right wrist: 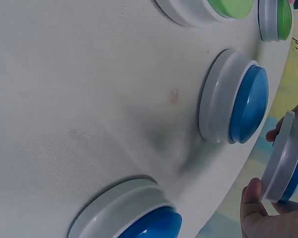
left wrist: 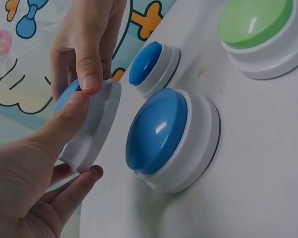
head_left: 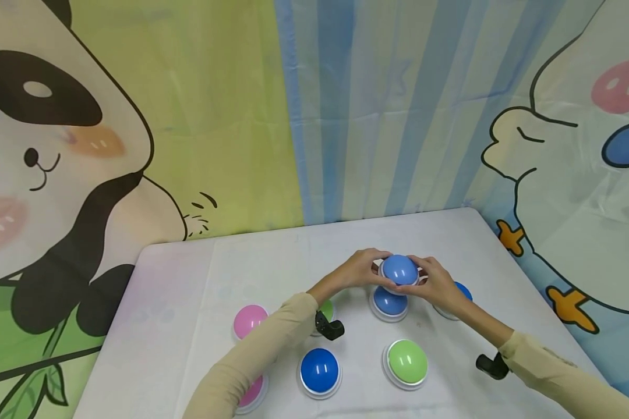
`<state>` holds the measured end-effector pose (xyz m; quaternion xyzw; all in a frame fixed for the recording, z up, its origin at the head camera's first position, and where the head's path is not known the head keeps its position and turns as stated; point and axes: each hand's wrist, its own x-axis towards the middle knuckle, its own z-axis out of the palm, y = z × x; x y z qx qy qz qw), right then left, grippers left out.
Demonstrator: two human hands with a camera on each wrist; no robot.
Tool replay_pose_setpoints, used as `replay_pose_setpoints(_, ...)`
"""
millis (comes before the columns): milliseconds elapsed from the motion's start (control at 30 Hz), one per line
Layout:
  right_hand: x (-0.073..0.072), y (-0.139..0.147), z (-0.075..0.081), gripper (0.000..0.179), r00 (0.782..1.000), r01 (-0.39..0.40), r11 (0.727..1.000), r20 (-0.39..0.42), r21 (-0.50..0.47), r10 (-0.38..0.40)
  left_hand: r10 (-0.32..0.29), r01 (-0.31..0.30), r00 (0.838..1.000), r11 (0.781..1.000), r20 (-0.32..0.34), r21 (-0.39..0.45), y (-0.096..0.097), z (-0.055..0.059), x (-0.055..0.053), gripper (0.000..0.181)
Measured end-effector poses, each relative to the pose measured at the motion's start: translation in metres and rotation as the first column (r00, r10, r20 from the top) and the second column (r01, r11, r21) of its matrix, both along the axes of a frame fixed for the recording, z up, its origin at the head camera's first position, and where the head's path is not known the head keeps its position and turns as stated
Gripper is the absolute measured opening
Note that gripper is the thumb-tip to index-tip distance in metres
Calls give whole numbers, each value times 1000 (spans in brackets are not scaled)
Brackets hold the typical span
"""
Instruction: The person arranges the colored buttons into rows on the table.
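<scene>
Between them, my left hand (head_left: pixel 364 269) and right hand (head_left: pixel 436 280) hold a round push button (head_left: pixel 400 270) with a light blue dome and a white base. Fingers and thumbs grip its rim from opposite sides. In the left wrist view this button (left wrist: pixel 95 129) is raised off the table, its base side tilted toward the camera. Just below it in the head view, a second light blue button (head_left: pixel 390 302) sits on the table. In the right wrist view, the held button (right wrist: pixel 286 158) appears at the right edge, apart from the standing one (right wrist: pixel 250 104).
Around the hands on the white table (head_left: pixel 178 314) stand a dark blue button (head_left: pixel 320 370), a green button (head_left: pixel 407 362), a partly hidden green one (head_left: pixel 326 310), two pink ones (head_left: pixel 250 320) by the left sleeve, and a blue one (head_left: pixel 463 290) behind the right wrist. Printed curtains (head_left: pixel 230 116) enclose the table.
</scene>
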<state>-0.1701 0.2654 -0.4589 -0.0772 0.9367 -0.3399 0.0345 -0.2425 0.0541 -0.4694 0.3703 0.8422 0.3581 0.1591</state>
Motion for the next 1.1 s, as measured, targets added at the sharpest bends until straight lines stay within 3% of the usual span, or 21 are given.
replay_pose_setpoints(133, 4, 6, 3, 84, 1000, -10, 1000, -22, 6, 10, -6, 6, 1000, 1000, -25, -12, 7, 2, 3, 76)
replay_pose_setpoints(400, 14, 19, 3, 84, 1000, -2, 999, -11, 41, 2, -6, 6, 1000, 1000, 3, -24, 19, 1, 11, 78)
replay_pose_setpoints(633, 25, 26, 4, 82, 999, 7, 998, -44, 57, -4, -14, 13, 999, 999, -32, -39, 29, 5, 20, 79)
replay_pose_setpoints(933, 50, 41, 8, 81, 999, -22, 999, -47, 41, 24, -49, 34, 984, 995, -170, -91, 43, 11, 47, 75)
replay_pose_setpoints(1100, 64, 48, 10, 82, 999, -27, 998, -30, 49, 29, -43, 18, 978, 992, -203, -123, 52, 13, 62, 75)
